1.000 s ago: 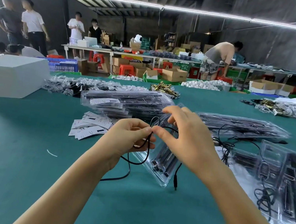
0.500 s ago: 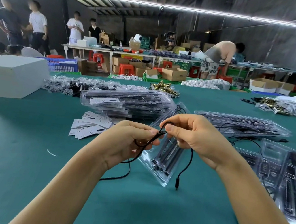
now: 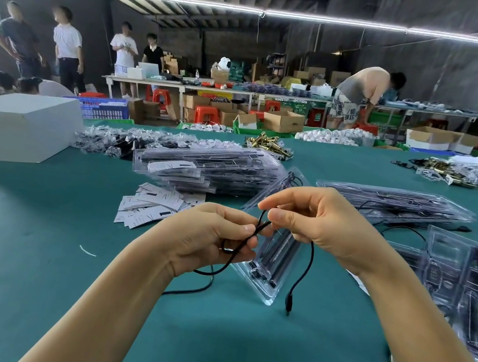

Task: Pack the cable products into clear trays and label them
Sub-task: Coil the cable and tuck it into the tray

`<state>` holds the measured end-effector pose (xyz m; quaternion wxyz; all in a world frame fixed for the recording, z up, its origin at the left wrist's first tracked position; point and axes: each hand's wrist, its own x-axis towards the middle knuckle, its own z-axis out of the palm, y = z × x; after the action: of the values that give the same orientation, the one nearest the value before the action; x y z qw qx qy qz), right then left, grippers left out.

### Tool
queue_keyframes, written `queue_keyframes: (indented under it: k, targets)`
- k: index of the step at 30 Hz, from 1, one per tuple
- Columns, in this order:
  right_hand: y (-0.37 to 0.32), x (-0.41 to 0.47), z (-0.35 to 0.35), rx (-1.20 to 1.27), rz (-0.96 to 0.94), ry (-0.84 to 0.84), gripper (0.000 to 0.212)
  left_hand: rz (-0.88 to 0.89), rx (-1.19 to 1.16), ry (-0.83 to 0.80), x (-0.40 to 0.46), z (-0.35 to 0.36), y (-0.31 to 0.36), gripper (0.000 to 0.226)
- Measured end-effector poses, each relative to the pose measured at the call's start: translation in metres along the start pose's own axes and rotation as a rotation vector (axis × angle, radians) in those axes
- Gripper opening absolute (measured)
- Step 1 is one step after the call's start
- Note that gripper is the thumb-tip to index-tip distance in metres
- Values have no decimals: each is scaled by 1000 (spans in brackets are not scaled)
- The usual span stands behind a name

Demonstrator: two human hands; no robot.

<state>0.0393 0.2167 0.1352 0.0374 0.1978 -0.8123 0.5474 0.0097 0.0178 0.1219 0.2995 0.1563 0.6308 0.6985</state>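
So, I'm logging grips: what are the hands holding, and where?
Both hands, left and right, pinch one black cable mid-length; its plug end dangles free.

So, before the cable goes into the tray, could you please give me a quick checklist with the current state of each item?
1. Cable gripped by both hands: ok. The left hand and right hand both pinch the black cable.
2. Cable coiled for packing: not ok. One plug end hangs free and another length trails on the green table.
3. Open clear tray within reach: ok, it lies just behind the hands.
4. Tray slot for the cable free: cannot tell, dark parts already sit in it.
5. Labels at hand: ok, a loose pile lies left of the tray.
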Motion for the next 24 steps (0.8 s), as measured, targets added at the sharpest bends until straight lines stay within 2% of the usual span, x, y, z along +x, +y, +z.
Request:
queue_keyframes:
  k: [4, 6, 10, 13, 17, 21, 24]
  targets:
    - [-3, -2, -5, -209, -47, 25, 25, 34, 45, 15, 0, 1, 0, 18]
    - [-4, -2, -7, -270, -82, 43, 24, 38, 52, -33, -1, 3, -1, 19]
    - [-3, -4, -9, -145, -95, 52, 21, 55, 66, -97, -2, 8, -1, 23]
    - [-2, -4, -12, -147, -86, 24, 20, 50, 138, -35, -2, 7, 1, 20]
    - [-5, -8, -20, -217, -47, -13, 22, 28, 124, 33, -2, -4, 5, 31]
    - [-5, -8, -23, -157, -113, 108, 20, 19, 19, -98, -5, -10, 8, 18]
    - [-7, -7, -17, -123, -133, 102, 21, -8, -99, -188, -4, -9, 5, 18]
